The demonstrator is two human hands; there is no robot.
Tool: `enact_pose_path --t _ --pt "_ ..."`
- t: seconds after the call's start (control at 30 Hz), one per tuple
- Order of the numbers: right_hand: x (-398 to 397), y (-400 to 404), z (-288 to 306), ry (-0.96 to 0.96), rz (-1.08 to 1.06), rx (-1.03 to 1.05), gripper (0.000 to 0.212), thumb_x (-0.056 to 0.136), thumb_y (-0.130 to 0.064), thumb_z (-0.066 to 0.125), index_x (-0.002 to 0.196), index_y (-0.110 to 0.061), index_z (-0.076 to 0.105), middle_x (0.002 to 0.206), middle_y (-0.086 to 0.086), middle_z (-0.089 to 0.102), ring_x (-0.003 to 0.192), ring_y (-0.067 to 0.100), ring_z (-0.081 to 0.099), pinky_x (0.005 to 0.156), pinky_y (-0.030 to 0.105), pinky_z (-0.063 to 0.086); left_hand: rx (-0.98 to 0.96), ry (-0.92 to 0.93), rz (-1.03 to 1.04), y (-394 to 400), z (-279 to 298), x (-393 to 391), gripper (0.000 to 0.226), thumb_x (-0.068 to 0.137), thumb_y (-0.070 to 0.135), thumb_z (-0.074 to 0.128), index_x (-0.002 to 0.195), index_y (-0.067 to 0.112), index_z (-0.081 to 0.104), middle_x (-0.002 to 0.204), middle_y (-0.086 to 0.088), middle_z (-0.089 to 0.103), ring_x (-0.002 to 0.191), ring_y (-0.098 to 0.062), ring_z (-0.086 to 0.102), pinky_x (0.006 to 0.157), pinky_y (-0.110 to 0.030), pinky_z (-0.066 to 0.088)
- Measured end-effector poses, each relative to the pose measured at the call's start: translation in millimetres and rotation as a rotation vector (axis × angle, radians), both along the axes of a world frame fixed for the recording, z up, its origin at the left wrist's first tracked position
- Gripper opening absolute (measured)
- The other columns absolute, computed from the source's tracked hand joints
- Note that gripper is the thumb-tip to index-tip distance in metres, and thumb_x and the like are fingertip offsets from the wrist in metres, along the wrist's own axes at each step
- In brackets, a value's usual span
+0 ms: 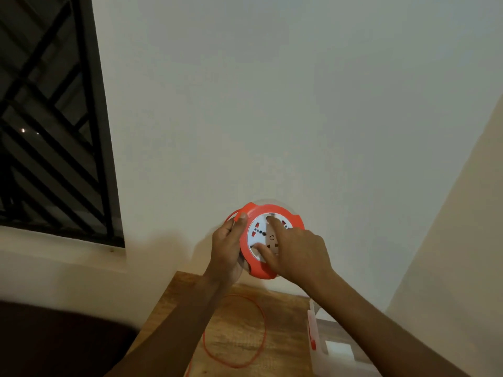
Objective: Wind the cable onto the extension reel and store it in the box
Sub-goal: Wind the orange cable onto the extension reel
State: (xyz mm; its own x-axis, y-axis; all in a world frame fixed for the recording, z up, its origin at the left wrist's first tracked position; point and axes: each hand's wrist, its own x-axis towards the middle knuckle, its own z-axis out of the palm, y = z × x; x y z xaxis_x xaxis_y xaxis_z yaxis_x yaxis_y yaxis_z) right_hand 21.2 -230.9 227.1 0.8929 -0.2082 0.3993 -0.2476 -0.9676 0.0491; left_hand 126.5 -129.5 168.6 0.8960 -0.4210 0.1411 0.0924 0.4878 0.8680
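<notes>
Orange reel (268,240) is up in front of the wall, above the wooden table (234,317). Your left hand (227,250) grips its left rim, fingers curled. Right hand (298,253) presses 2 spread fingers on the white face. Loose cable (262,330) loops on the table, box (326,346) right.

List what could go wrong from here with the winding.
1. Loose cable loops over the table; it may kink or snag on the edge as it winds in.
2. The left hand holds the reel in mid-air by its rim only; the right hand turning the face could twist it loose.
</notes>
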Motion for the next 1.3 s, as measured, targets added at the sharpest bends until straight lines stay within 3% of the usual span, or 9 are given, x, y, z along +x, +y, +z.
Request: enact_pose_path --t 0.2,0.3,0.4,0.57,0.73,0.93,1.07,1.2,1.3 --pt "-7 4 -26 -0.342 -0.034 0.875 0.053 0.088 -0.043 0.059 0.139 -0.033 0.046 0.123 -0.003 0.066 0.101 0.013 0.064 0.086 0.034 0.056 0.037 -0.029 0.043 -6 0 -5 0.031 0.099 0.036 0.058 0.121 0.017 0.069 0.11 -0.009 0.079 0.095 -0.031 0.077 0.079 -0.047 0.064" --pt "-22 -1 -39 -0.297 0.039 0.637 0.053 0.083 -0.037 0.065 0.134 -0.03 0.051 0.078 -0.01 0.073 0.074 0.004 0.066 0.073 0.028 0.056 0.076 0.006 -0.035 2 -1 0 0.033 0.101 0.035 0.057 0.118 0.01 0.07 0.108 -0.015 0.078 0.093 -0.033 0.077 0.073 -0.041 0.064" --pt "-27 -14 -34 -0.253 0.176 0.272 0.037 0.084 -0.033 0.066 0.121 -0.032 0.062 0.109 -0.006 0.071 0.091 0.014 0.068 0.078 0.032 0.057 0.171 -0.009 -0.089 8 -5 7 0.033 0.101 0.037 0.057 0.116 0.011 0.07 0.105 -0.013 0.079 0.09 -0.032 0.078 0.072 -0.04 0.064" --pt "-24 -16 -30 0.087 0.216 -0.158 0.073 0.075 -0.027 0.078 0.137 -0.039 0.043 0.136 0.014 0.048 0.1 0.033 0.063 0.068 0.038 0.057 0.251 -0.077 -0.107 5 -8 6 0.035 0.099 0.04 0.056 0.121 0.015 0.068 0.108 -0.009 0.079 0.094 -0.033 0.077 0.081 -0.046 0.064" --pt "-22 -6 -26 0.192 0.095 -0.241 0.081 0.09 -0.033 0.064 0.15 -0.038 0.01 0.143 0.02 0.039 0.119 0.036 0.052 0.089 0.041 0.051 0.255 -0.122 -0.122 2 -3 0 0.03 0.099 0.038 0.057 0.118 0.018 0.069 0.106 -0.006 0.08 0.094 -0.03 0.078 0.08 -0.044 0.064" --pt "-11 -1 -15 0.19 0.08 -0.202 0.069 0.095 -0.046 0.05 0.151 -0.032 0.012 0.141 0.009 0.05 0.115 0.028 0.059 0.093 0.039 0.05 0.191 -0.121 -0.084 5 1 1 0.028 0.1 0.036 0.055 0.121 0.021 0.068 0.107 -0.001 0.08 0.094 -0.026 0.078 0.072 -0.036 0.064" --pt "-6 5 -7 -0.158 -0.066 0.393 0.057 0.093 -0.054 0.046 0.144 -0.03 0.039 0.132 0.0 0.06 0.11 0.022 0.062 0.088 0.036 0.053 0.037 -0.086 0.017 -2 3 -6 0.035 0.098 0.036 0.058 0.125 0.017 0.067 0.113 -0.005 0.078 0.099 -0.029 0.077 0.08 -0.046 0.063" --pt "-3 21 -11 -0.341 -0.117 1.678 0.039 0.093 -0.022 0.057 0.132 -0.022 0.049 0.102 0.008 0.073 0.06 0.012 0.06 0.049 0.023 0.048 0.064 -0.11 0.139 -9 1 -9 0.023 0.098 0.037 0.059 0.114 0.025 0.07 0.102 0.004 0.08 0.091 -0.021 0.079 0.069 -0.034 0.064" --pt "-8 28 -14 -0.334 -0.067 1.873 0.046 0.089 -0.017 0.065 0.13 -0.02 0.044 0.089 0.011 0.075 0.054 0.015 0.062 0.05 0.024 0.049 0.084 -0.082 0.126 -9 -1 -8 0.019 0.099 0.037 0.057 0.108 0.028 0.071 0.099 0.005 0.081 0.089 -0.021 0.079 0.068 -0.033 0.064"
